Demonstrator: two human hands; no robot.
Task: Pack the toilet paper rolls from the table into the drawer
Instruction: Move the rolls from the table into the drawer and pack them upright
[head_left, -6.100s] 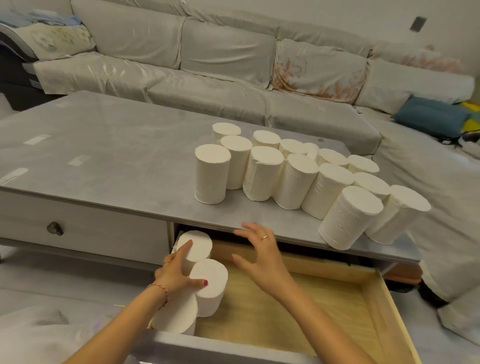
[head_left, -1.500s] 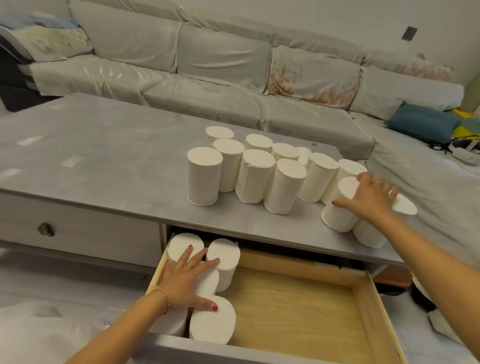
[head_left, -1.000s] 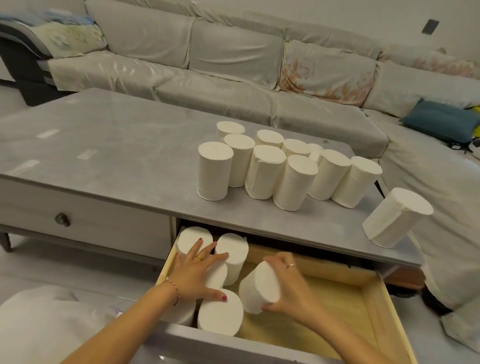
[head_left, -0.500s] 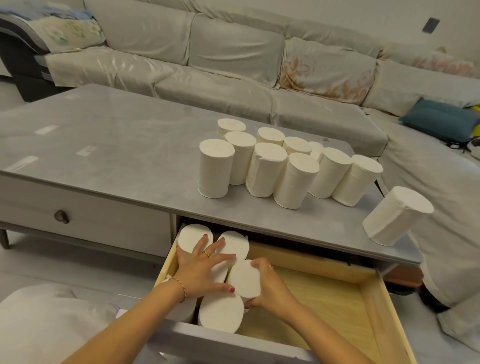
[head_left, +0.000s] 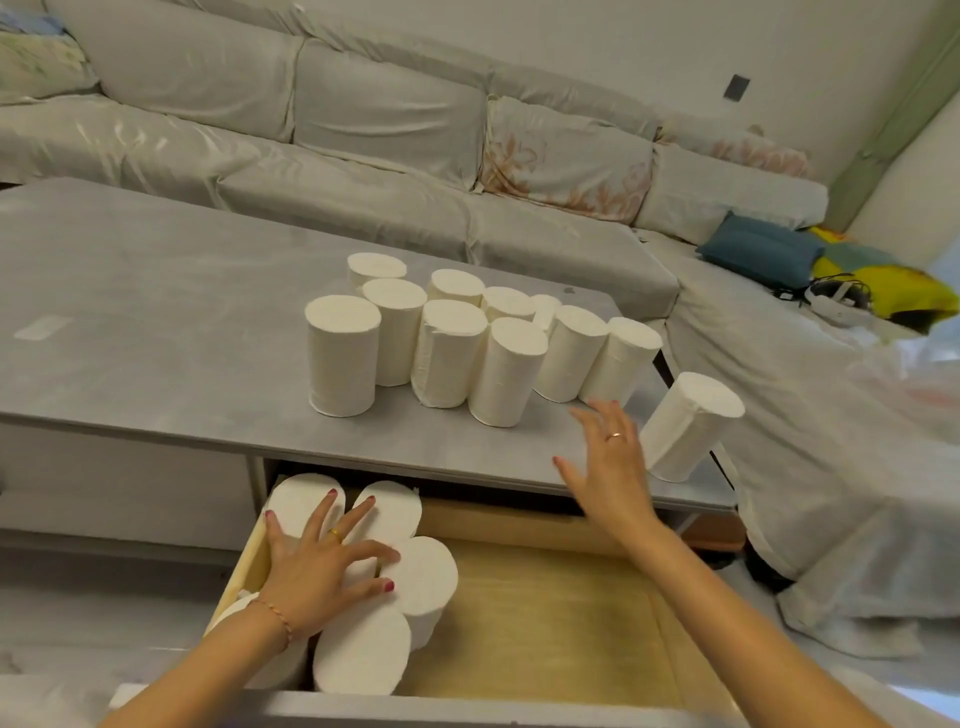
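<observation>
Several white toilet paper rolls (head_left: 447, 353) stand clustered on the grey table (head_left: 156, 312). One more roll (head_left: 685, 426) stands alone near the table's right front corner. Below, the wooden drawer (head_left: 545, 623) is pulled out, with several rolls (head_left: 421, 577) upright in its left part. My left hand (head_left: 317, 566) lies flat on top of those rolls, fingers spread. My right hand (head_left: 608, 467) hovers empty with spread fingers over the table's front edge, just left of the lone roll.
A long covered sofa (head_left: 363, 156) runs behind the table and turns down the right side. On it at the right lie a blue cushion (head_left: 758, 249), a yellow item (head_left: 893, 286) and a white headset (head_left: 836, 301). The drawer's right part shows bare wood.
My right hand has let go of the roll it set in the drawer and has risen up and right over the table edge, toward the lone roll. My left hand still rests on the drawer rolls.
</observation>
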